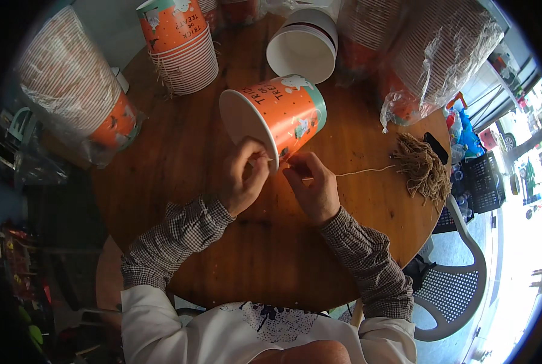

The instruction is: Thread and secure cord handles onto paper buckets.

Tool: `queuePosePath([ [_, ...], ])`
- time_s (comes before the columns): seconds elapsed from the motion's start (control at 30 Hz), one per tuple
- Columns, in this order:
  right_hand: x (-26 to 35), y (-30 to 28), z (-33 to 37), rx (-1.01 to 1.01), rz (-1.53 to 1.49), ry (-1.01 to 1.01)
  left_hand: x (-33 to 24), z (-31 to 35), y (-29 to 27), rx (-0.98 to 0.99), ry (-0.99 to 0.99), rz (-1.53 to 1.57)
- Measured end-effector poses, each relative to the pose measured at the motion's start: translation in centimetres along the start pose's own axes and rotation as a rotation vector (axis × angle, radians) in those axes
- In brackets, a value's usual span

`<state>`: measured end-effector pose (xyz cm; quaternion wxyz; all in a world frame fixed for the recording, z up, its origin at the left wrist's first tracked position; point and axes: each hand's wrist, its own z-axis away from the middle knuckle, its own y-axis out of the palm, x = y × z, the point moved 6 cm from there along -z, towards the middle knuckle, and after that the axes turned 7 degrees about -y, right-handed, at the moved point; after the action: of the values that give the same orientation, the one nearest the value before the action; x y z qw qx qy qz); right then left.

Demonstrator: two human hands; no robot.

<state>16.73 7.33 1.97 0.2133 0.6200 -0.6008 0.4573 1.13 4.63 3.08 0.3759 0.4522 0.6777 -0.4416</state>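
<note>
Apparently, cord threading or fastening is in hand: an orange-and-green paper bucket [298,115] lies tilted over the round wooden table's [246,261] middle. Left hand [246,179] and right hand [314,188] curl at its rim, exact grip indeterminable; thin tan cord [368,171] runs toward the right edge. Next calls for fine fingertip control.

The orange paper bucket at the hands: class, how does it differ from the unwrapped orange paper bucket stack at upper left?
The orange paper bucket is single; the unwrapped orange paper bucket stack is many, nested. The bucket is tipped sideways; the stack stands rims-down. The left hand and right hand are at the bucket's rim; neither touches the stack. Shared: orange-and-green printing.
</note>
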Motion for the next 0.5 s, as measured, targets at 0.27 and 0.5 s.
queuePosePath([
  [0.27, -0.4, 0.2, 0.1, 0.067, 0.021, -0.039, -4.4, 1.1, 0.8, 0.014, 0.552, -0.145],
  [0.5, 3.6, 0.0, 0.2, 0.221, 0.026, -0.092, -1.8, -1.1, -0.1, 0.104, 0.182, 0.175],
])
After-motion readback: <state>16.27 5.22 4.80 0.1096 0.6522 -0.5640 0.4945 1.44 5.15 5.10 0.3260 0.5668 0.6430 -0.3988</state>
